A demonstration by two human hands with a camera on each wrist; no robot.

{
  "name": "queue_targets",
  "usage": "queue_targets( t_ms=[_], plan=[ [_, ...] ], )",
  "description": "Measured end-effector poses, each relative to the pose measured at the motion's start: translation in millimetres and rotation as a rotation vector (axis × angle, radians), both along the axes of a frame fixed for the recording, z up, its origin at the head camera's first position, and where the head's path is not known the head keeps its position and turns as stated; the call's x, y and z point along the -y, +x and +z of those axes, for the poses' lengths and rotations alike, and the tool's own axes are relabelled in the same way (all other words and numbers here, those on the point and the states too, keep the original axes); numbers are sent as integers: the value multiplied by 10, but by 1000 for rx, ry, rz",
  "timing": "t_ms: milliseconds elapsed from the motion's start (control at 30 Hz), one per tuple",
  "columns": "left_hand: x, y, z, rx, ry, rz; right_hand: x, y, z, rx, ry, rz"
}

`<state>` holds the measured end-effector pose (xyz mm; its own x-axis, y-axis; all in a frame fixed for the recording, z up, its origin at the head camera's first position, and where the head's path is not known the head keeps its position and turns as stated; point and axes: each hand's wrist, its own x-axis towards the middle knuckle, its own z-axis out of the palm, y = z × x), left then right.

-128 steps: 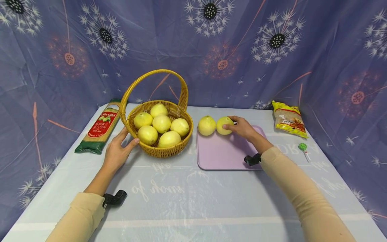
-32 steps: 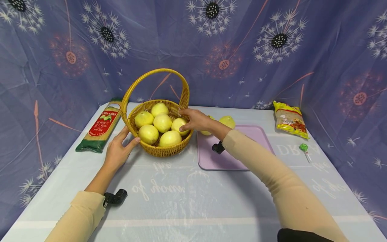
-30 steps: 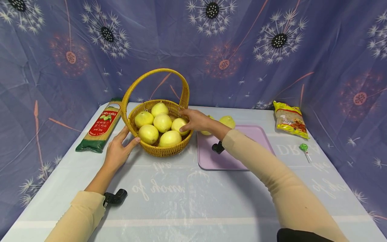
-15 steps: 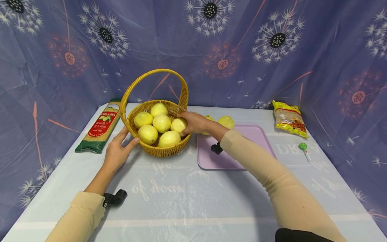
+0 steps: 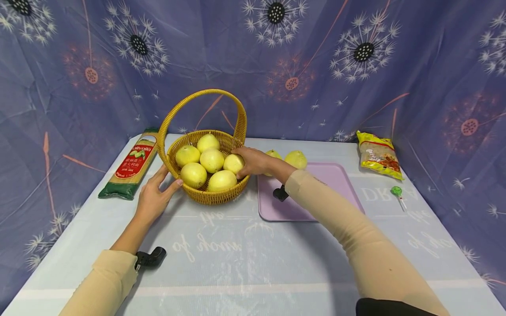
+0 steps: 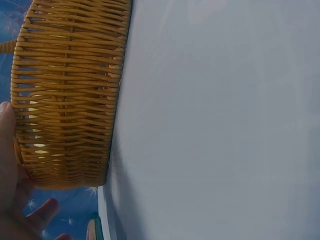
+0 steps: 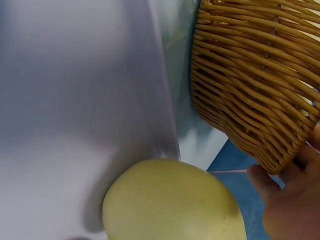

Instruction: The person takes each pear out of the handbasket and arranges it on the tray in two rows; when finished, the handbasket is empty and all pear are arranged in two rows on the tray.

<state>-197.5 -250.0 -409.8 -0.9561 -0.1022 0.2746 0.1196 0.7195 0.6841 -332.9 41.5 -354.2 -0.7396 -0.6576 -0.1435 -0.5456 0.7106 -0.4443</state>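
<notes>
A yellow wicker basket [image 5: 211, 197] with a tall arched handle stands left of centre, with several pale yellow pomelos [image 5: 211, 161] in it. My left hand [image 5: 154, 195] holds its left side, thumb along the rim and fingers spread beyond, as the left wrist view shows too. At the opposite side, my right hand [image 5: 254, 161] grips the rim beside the rightmost fruit; in the right wrist view its fingers lie round the wicker edge. Two more pomelos [image 5: 295, 159] sit at the back of the pink tray [image 5: 336, 184], one partly hidden by my right hand.
A pack of spaghetti [image 5: 130, 164] lies left of the basket, close to it. At the far right are a yellow snack bag [image 5: 379, 156] and a green lollipop [image 5: 397, 192]. A patterned purple cloth [image 5: 253, 114] walls the table's back and sides.
My right hand has left a pomelo on the tray and crossed left to the basket. In the last second it has shifted slightly down at the rim. The left hand stays put.
</notes>
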Motion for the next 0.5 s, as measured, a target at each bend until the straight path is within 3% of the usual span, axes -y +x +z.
queue_targets(
  t_ms=[500],
  plan=[
    [2,-9,-4,1,-5,3,46,-68,4,-3,55,63]
  ],
)
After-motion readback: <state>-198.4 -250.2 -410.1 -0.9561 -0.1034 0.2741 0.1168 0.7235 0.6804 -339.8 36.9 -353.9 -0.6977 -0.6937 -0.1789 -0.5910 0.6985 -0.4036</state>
